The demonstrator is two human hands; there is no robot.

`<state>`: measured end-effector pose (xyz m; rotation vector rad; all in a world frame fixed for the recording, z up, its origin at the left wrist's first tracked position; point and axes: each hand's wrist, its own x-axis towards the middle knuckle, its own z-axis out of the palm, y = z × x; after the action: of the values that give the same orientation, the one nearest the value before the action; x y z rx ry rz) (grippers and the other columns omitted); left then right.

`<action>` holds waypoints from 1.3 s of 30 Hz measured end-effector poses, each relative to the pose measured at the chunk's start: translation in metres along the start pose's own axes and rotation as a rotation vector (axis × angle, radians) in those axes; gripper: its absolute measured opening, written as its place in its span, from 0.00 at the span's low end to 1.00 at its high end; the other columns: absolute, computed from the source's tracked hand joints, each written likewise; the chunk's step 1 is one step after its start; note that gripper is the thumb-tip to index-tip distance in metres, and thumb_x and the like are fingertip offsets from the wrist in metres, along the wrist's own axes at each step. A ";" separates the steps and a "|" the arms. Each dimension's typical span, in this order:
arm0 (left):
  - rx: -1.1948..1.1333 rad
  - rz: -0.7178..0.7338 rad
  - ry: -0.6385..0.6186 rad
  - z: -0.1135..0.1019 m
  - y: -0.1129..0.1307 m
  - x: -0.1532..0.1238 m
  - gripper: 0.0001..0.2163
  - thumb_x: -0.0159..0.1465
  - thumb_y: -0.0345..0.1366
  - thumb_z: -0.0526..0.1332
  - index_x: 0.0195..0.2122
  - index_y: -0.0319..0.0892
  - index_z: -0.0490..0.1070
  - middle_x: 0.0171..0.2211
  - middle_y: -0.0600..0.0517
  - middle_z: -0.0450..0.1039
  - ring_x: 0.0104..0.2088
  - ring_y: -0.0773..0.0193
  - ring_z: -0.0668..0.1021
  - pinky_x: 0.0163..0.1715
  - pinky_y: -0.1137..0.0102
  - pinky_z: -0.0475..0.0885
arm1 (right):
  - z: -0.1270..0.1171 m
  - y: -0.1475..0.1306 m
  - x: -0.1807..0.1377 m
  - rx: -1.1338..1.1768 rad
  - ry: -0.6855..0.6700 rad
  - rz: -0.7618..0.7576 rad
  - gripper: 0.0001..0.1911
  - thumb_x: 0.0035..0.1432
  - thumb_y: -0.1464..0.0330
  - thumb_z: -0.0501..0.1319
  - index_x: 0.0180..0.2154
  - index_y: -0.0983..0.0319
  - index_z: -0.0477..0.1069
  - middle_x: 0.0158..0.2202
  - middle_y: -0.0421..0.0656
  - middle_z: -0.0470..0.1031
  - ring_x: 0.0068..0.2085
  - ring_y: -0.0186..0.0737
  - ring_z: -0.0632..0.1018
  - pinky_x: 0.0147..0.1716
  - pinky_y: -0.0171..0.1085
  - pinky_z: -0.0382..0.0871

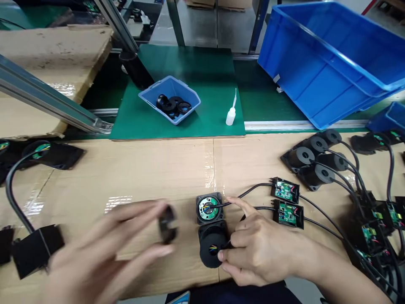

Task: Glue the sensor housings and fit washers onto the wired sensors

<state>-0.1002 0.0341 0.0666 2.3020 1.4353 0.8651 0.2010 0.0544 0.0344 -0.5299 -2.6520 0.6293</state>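
Observation:
My left hand [104,249], blurred by motion, pinches a small black plastic ring [167,223] with a gap in it, held above the cardboard. My right hand [256,245] has its thumb and curled fingers at the edge of a black cylindrical housing [211,250], where coloured wires show in its centre hole. Its index finger stretches out to the black cable [226,204] of the unit just beyond. That unit is a square black base [200,217] with a round green circuit board [207,208] facing up. The two units stand side by side, touching or nearly so.
Two open black boxes with green boards [286,191] lie to the right, cabled onward. Several black cylinder housings [302,157] stand behind. A small blue bin [196,102] holds black rings; near it stand a white dropper bottle [230,116] and a large blue crate [297,80].

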 end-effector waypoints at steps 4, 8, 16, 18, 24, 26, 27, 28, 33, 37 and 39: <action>0.055 0.164 -0.136 0.035 0.007 0.027 0.22 0.72 0.46 0.62 0.66 0.49 0.68 0.48 0.50 0.79 0.45 0.62 0.83 0.48 0.68 0.83 | -0.001 0.000 0.000 -0.002 -0.020 0.006 0.12 0.70 0.67 0.58 0.36 0.59 0.79 0.23 0.33 0.74 0.24 0.33 0.70 0.74 0.57 0.42; 0.023 0.158 -0.235 0.049 0.006 0.037 0.22 0.73 0.48 0.58 0.64 0.45 0.69 0.48 0.49 0.77 0.46 0.62 0.82 0.49 0.69 0.82 | 0.000 -0.001 0.001 -0.001 0.007 0.016 0.11 0.69 0.68 0.59 0.36 0.60 0.78 0.22 0.32 0.73 0.23 0.33 0.69 0.74 0.57 0.43; 0.005 0.175 -0.307 0.055 -0.001 0.039 0.21 0.73 0.46 0.58 0.63 0.44 0.70 0.49 0.48 0.77 0.47 0.61 0.81 0.47 0.67 0.83 | 0.003 0.000 0.003 0.011 0.047 0.012 0.11 0.68 0.69 0.59 0.33 0.61 0.78 0.21 0.32 0.71 0.22 0.33 0.68 0.73 0.58 0.47; 0.013 0.185 -0.317 0.056 -0.001 0.041 0.21 0.73 0.47 0.58 0.63 0.42 0.70 0.47 0.48 0.77 0.46 0.61 0.81 0.45 0.67 0.83 | 0.004 0.000 0.003 0.022 0.049 0.024 0.13 0.69 0.70 0.59 0.32 0.61 0.78 0.20 0.32 0.71 0.21 0.33 0.66 0.73 0.58 0.46; 0.049 0.260 -0.350 0.059 -0.006 0.041 0.23 0.74 0.48 0.55 0.62 0.37 0.70 0.43 0.47 0.77 0.42 0.60 0.80 0.39 0.66 0.82 | -0.003 -0.003 0.004 0.009 0.183 0.019 0.13 0.71 0.68 0.59 0.36 0.65 0.80 0.20 0.33 0.70 0.21 0.31 0.67 0.70 0.53 0.56; 0.051 0.275 -0.368 0.060 -0.007 0.037 0.22 0.75 0.46 0.55 0.64 0.37 0.69 0.45 0.47 0.78 0.44 0.58 0.80 0.41 0.64 0.82 | -0.005 -0.005 0.005 -0.057 0.302 0.065 0.16 0.72 0.62 0.60 0.42 0.67 0.80 0.20 0.33 0.71 0.22 0.31 0.70 0.63 0.48 0.65; 0.056 0.278 -0.377 0.060 -0.008 0.036 0.22 0.75 0.44 0.55 0.65 0.38 0.68 0.46 0.47 0.78 0.45 0.58 0.79 0.42 0.63 0.82 | -0.005 -0.006 0.005 -0.108 0.344 0.095 0.18 0.73 0.59 0.60 0.46 0.68 0.79 0.21 0.34 0.72 0.24 0.32 0.72 0.59 0.46 0.68; 0.065 0.286 -0.384 0.060 -0.008 0.035 0.21 0.76 0.43 0.55 0.66 0.38 0.67 0.46 0.47 0.78 0.45 0.58 0.79 0.44 0.63 0.82 | -0.004 -0.006 0.006 -0.169 0.365 0.124 0.22 0.74 0.56 0.58 0.49 0.69 0.78 0.22 0.35 0.74 0.26 0.33 0.74 0.55 0.45 0.69; 0.140 0.375 -0.337 0.059 -0.004 0.035 0.22 0.76 0.43 0.54 0.64 0.33 0.68 0.45 0.44 0.78 0.44 0.55 0.79 0.43 0.61 0.81 | 0.011 -0.004 0.013 -0.309 0.234 0.236 0.20 0.77 0.61 0.53 0.45 0.67 0.78 0.28 0.40 0.79 0.29 0.37 0.77 0.47 0.48 0.67; 0.142 0.387 -0.313 0.063 -0.007 0.034 0.20 0.75 0.42 0.56 0.61 0.34 0.72 0.49 0.40 0.77 0.52 0.48 0.78 0.48 0.55 0.81 | 0.014 -0.001 0.017 -0.255 0.214 0.259 0.18 0.76 0.66 0.52 0.41 0.66 0.79 0.24 0.38 0.76 0.25 0.35 0.73 0.41 0.46 0.62; 0.136 0.373 -0.280 0.066 -0.011 0.031 0.18 0.74 0.39 0.58 0.61 0.37 0.72 0.52 0.40 0.77 0.58 0.45 0.76 0.52 0.52 0.80 | 0.013 0.001 0.017 -0.252 0.212 0.256 0.18 0.76 0.66 0.52 0.41 0.66 0.79 0.23 0.37 0.76 0.24 0.34 0.73 0.41 0.45 0.61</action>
<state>-0.0564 0.0713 0.0196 2.7162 0.9928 0.5154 0.1812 0.0575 0.0274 -0.9631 -2.4939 0.2867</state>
